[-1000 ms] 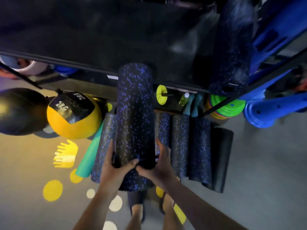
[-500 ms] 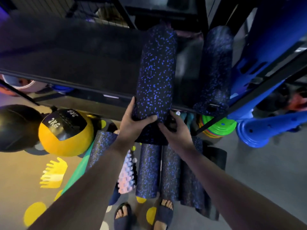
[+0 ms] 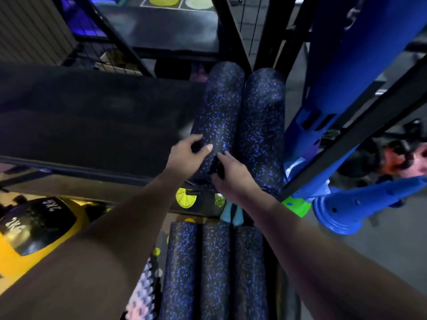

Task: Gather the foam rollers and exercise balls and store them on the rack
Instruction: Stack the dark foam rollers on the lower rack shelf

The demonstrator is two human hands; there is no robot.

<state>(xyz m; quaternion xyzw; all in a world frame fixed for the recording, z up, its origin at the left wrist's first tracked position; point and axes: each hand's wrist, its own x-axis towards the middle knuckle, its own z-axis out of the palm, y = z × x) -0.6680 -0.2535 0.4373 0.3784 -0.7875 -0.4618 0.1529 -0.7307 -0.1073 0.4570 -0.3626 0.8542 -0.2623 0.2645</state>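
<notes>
A black foam roller with blue specks (image 3: 219, 107) lies lengthwise on the dark rack shelf (image 3: 92, 125), pressed against a second matching roller (image 3: 261, 116) to its right. My left hand (image 3: 187, 155) grips its near end from the left, thumb on top. On the same end, from the right, sits my right hand (image 3: 231, 169). Three more speckled rollers (image 3: 215, 269) lie side by side on the floor below. A yellow and black 2 kg ball (image 3: 27, 257) rests on the floor at the left.
A knobbly pale roller (image 3: 143, 294) lies left of the floor rollers. Blue perforated posts (image 3: 360, 199) lean at the right beside a slanted black rack bar (image 3: 346, 144). Yellow (image 3: 184, 197) and green (image 3: 297, 205) discs sit under the shelf.
The roller went from the floor row up onto the shelf and slid deeper, ending beside the other shelved roller. Both hands followed its near end forward.
</notes>
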